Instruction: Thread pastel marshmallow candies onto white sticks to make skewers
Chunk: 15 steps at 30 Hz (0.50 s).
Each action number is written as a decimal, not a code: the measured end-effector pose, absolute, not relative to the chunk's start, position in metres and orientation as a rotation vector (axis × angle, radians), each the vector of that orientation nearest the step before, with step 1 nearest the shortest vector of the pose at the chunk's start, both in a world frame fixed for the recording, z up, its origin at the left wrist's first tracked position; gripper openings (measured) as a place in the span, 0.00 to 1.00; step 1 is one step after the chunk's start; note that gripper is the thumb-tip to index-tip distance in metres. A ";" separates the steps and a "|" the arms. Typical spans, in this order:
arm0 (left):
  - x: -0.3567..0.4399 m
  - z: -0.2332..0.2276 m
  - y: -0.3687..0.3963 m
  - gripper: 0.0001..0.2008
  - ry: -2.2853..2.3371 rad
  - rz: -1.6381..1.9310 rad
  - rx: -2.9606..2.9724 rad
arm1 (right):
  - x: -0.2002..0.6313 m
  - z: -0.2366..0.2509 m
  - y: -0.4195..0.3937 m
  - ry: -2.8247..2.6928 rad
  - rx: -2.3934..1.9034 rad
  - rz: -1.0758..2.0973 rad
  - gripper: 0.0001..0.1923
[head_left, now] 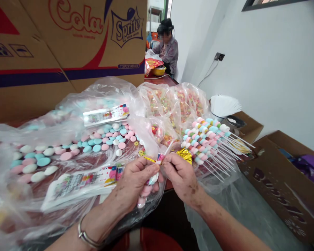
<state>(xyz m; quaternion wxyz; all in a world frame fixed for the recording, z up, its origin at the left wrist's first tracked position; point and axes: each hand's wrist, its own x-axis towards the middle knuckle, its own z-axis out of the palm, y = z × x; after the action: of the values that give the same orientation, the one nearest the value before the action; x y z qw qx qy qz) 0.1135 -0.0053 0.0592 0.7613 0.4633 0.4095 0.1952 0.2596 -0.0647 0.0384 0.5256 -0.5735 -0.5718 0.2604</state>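
Note:
Close to the table's front edge, my left hand (140, 181) is closed around a wrapped candy skewer (146, 191) of pink, white and pale blue pieces. Its white stick points up and away from me. At the neck of its printed wrapper, my right hand (181, 176) pinches a gold twist tie (149, 159), whose other end sticks out to the left by my left fingers. Just beyond my right hand lies a bundle of gold twist ties (185, 156). Unwrapped candy skewers (205, 139) are piled to the right, sticks toward me and rightward.
Loose pastel candies (94, 142) lie on plastic sheeting at left, with printed wrappers (78, 184) in front. Clear bags of ring candies (172, 104) stand behind. A large carton (68, 45) blocks the back left; an open carton (285, 188) sits right. A person (169, 48) works farther back.

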 end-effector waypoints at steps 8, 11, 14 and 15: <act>0.111 0.061 -0.005 0.13 0.950 0.495 1.084 | 0.260 0.039 -0.066 -1.665 -1.440 0.447 0.08; 0.111 0.059 0.002 0.10 0.975 0.453 1.146 | 0.261 0.044 -0.066 -1.970 -1.461 0.015 0.12; 0.107 0.059 0.015 0.05 0.923 0.340 1.203 | 0.269 0.053 -0.064 -2.256 -1.313 -0.356 0.15; 0.105 0.059 0.020 0.05 0.903 0.291 1.229 | 0.272 0.058 -0.063 -2.340 -1.241 -0.402 0.14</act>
<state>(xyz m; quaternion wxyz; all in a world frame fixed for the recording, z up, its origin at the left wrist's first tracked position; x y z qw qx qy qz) 0.1052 0.0202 0.0585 0.7135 0.5545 0.4077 0.1312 0.2724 -0.0626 0.0576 0.2292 -0.4511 -0.8501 -0.1462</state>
